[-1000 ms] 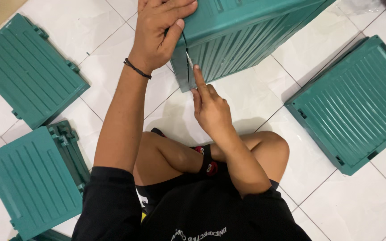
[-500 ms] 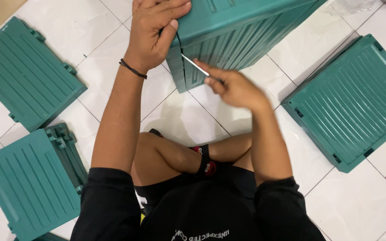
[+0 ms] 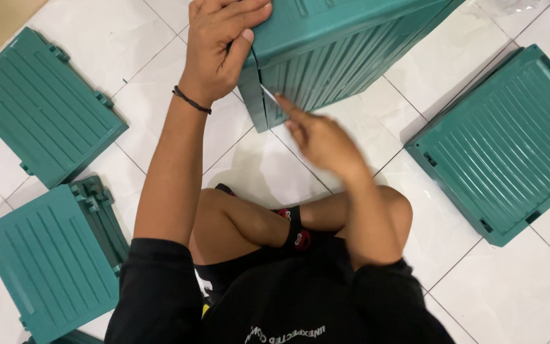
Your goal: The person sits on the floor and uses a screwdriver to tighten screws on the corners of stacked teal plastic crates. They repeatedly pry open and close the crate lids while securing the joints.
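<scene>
- My left hand [image 3: 221, 48] lies clamped over the near top corner of the green ribbed crate [image 3: 332, 51], fingers curled shut over its edge, thumb pressed at the seam where two walls meet.
- My right hand [image 3: 323, 140] is blurred; its fingers are pinched shut on a thin pale rod [image 3: 268, 95], whose tip touches the crate's corner seam just below my left thumb.
- The crate stands on the tiled floor [image 3: 275, 172] at the far middle of the view, tilted, its near corner pointing toward my crossed legs.
- Step in hand, as I judge it: working the rod into the corner joint while the other hand steadies the walls.
- The next move, in my judgement, calls for a firm left grip so that the corner does not shift, and for keeping the rod in line with the narrow seam.
- Around: one loose green panel [image 3: 39, 108] lies at the floor's far left, another panel [image 3: 46, 261] at the near left with a further piece partly beneath it, and a third panel [image 3: 510, 146] at the right, all apart from the crate.
- Hindrance: my raised knee [image 3: 389, 210] sits just under the right forearm and crowds it; my left thumb is close to the rod's tip.
</scene>
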